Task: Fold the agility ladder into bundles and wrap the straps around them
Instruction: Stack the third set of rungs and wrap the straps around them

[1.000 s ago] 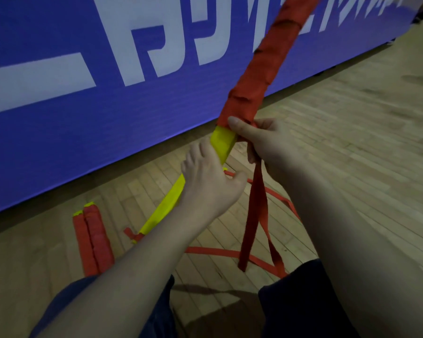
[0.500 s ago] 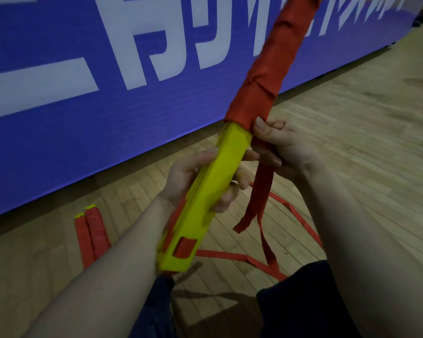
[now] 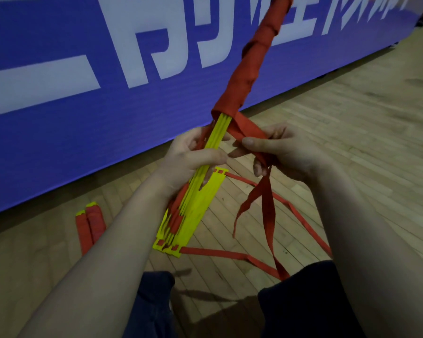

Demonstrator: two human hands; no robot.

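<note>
Left hand: fingers curled round the stack of yellow rungs, thumb laid across its face. Right hand: fingers and thumb clamped on the red strap just right of the stack, strap running taut from the wrapped upper section. We note the bundle is held above the wooden floor, lower rungs fanning apart, strap tails trailing down. Two finished bundles lie beside the blue banner. Risks, in our judgement: slack loosens the turns, splayed rungs escape the wrap, tails snag underfoot.
</note>
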